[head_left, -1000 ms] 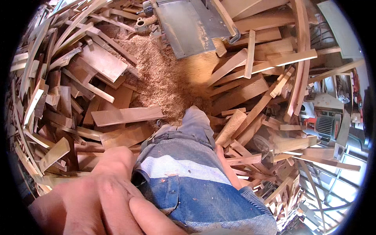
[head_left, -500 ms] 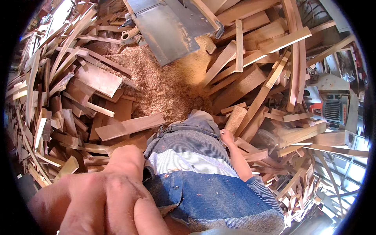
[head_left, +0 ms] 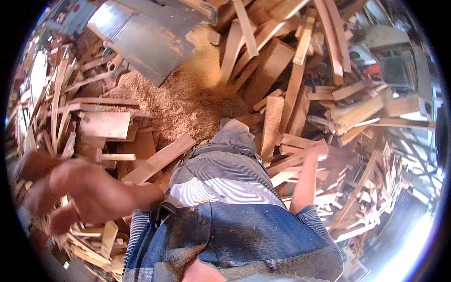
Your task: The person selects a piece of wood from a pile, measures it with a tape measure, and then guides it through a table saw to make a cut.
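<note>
My left hand (head_left: 89,188) is raised close to the camera at the left, a dark band at its wrist. Its fingers are blurred but look loosely bent and apart, with nothing visible between them. Behind it lie wooden offcuts, among them a long reddish board (head_left: 159,160) beside my striped shirt (head_left: 221,188). My right hand (head_left: 319,149) is held out to the right, over scattered wood scraps (head_left: 293,141). It is small and smeared by motion, so I cannot make out its fingers or anything in them.
A grey metal machine table (head_left: 141,37) stands at the far left above a heap of sawdust and shavings (head_left: 178,103). Tall boards (head_left: 268,70) are piled at the far right. A ribbed motor housing (head_left: 397,70) stands beyond them. Loose offcuts surround my body.
The view has swung, so the machine and shavings sit farther left. My left hand has moved up and outward with its fingers loosening. My right hand has swung out to the right.
</note>
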Available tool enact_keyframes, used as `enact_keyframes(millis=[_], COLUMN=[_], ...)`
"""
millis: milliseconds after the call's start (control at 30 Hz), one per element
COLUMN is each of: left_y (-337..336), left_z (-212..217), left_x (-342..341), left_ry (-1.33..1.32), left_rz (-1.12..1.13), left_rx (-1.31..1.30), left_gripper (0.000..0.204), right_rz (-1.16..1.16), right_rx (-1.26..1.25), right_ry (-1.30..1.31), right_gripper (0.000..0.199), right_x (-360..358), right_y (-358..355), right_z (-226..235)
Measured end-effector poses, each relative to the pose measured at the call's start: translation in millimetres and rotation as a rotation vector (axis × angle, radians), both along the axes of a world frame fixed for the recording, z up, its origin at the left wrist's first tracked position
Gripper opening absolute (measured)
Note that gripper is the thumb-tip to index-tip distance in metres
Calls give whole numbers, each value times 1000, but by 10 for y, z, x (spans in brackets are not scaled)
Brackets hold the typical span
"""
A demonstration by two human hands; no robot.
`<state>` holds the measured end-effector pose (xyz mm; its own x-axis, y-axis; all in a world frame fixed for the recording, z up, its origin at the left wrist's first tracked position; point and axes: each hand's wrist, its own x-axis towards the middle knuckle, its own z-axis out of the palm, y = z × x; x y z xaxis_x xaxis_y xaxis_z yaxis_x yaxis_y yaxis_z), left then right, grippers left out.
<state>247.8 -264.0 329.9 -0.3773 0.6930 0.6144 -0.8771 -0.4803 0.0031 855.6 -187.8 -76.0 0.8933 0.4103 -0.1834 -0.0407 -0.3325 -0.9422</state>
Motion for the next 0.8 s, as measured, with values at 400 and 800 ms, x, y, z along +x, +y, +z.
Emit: enact_keyframes(millis=[400,800], left_y=[247,-111], left_z=[-1478,-2073], left_x=[-374,-767], left_ry=[155,27], left_rz=[-48,127], left_rx=[-568,-964], left_gripper=[60,45], right_rz=[43,62], right_rx=[-256,-290], right_ry=[161,-126], right_gripper=[49,58], right_x=[1598,1583], right_y=[659,933], right_z=[369,-62])
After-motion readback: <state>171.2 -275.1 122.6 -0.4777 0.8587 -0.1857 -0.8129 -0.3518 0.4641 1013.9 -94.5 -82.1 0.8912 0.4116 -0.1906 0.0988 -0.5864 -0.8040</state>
